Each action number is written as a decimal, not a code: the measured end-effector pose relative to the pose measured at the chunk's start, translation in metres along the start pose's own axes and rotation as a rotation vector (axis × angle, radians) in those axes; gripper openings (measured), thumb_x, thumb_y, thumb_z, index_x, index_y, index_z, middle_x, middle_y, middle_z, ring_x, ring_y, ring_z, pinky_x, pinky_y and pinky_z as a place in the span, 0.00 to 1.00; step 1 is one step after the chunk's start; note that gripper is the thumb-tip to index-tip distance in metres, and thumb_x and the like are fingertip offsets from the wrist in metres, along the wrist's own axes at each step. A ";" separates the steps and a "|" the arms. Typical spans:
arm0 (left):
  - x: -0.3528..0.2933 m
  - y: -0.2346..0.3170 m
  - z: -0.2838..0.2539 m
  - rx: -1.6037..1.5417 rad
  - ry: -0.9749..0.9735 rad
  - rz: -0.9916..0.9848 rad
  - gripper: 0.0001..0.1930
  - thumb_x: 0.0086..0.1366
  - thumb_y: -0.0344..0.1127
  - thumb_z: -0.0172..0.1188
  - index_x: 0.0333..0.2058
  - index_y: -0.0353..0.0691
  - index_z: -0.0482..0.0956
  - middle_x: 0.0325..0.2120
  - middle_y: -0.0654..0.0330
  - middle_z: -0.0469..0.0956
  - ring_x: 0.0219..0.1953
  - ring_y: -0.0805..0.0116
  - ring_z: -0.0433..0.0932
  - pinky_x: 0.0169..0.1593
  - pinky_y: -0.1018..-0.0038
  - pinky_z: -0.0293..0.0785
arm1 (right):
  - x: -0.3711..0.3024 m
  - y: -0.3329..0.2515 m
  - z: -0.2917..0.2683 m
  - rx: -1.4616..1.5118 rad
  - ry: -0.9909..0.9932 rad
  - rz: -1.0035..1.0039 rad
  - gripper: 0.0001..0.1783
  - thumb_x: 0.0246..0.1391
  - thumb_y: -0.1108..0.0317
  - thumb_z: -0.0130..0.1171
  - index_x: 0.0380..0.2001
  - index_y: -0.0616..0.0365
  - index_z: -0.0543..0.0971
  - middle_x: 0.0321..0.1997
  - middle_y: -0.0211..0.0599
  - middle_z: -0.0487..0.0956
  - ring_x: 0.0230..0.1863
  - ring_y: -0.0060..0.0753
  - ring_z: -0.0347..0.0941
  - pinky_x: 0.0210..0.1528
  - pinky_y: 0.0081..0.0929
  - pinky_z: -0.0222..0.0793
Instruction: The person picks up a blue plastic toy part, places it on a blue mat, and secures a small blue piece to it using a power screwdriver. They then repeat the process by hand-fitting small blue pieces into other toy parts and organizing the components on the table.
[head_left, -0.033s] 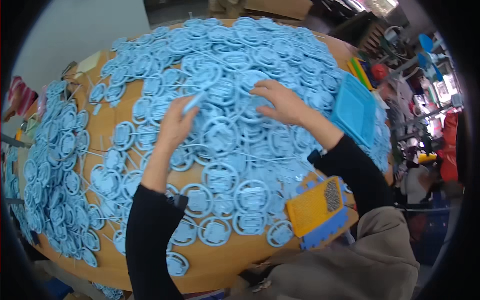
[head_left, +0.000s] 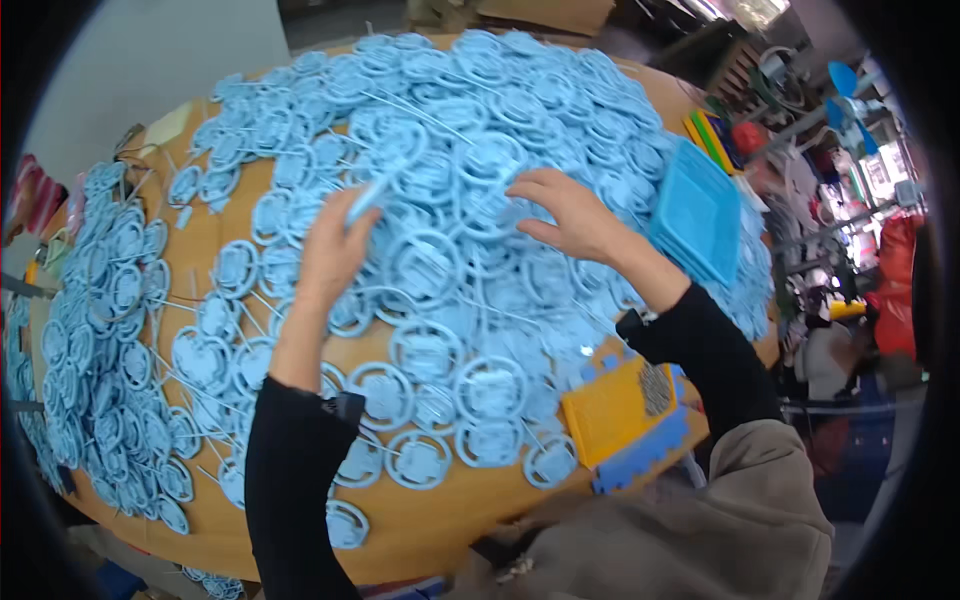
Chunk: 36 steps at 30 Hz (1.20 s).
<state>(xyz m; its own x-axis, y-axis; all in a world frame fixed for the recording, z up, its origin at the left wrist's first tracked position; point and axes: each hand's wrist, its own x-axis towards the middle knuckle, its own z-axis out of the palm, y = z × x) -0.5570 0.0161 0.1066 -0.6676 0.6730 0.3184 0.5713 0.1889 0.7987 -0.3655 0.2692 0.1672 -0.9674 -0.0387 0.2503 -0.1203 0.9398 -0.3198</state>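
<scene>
My left hand [head_left: 333, 245] is closed on a light-blue round plastic part [head_left: 368, 200], pinched at its edge between thumb and fingers; how far the part reaches is blurred against the heap. Over the middle of the heap, my right hand [head_left: 568, 215] is open, thumb and fingers apart and slightly curved. Its fingertips lie close to a ring-shaped blue part [head_left: 490, 158]; whether they touch it I cannot tell. Many alike light-blue rings with ribbed centres [head_left: 425, 262] lie beneath and between both hands, some with thin plastic sticks.
A blue tray [head_left: 700, 215] stands right of the heap. Near the right forearm, a yellow tray [head_left: 610, 410] of small grey pieces rests on a blue foam mat [head_left: 645, 450]. More blue parts [head_left: 120, 370] are piled along the left of the wooden table [head_left: 440, 520].
My right hand has drawn slightly to the right, away from the ring at its fingertips. The left hand keeps its hold, and the whole view has shifted a little.
</scene>
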 end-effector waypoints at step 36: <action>-0.551 0.034 0.036 -0.926 1.037 -0.843 0.25 0.66 0.49 0.50 0.53 0.34 0.68 0.45 0.59 0.74 0.46 0.71 0.72 0.49 0.74 0.69 | -0.284 0.065 0.154 0.124 0.304 0.490 0.10 0.52 0.73 0.49 0.36 0.68 0.74 0.32 0.45 0.74 0.34 0.37 0.70 0.41 0.27 0.66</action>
<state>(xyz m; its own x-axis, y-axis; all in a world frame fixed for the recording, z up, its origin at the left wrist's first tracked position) -0.1527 -0.3226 -0.0595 -0.8616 -0.2097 -0.4623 -0.3140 -0.4954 0.8099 -0.1332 0.2885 -0.0653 -0.8117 0.5061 0.2915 0.2814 0.7762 -0.5642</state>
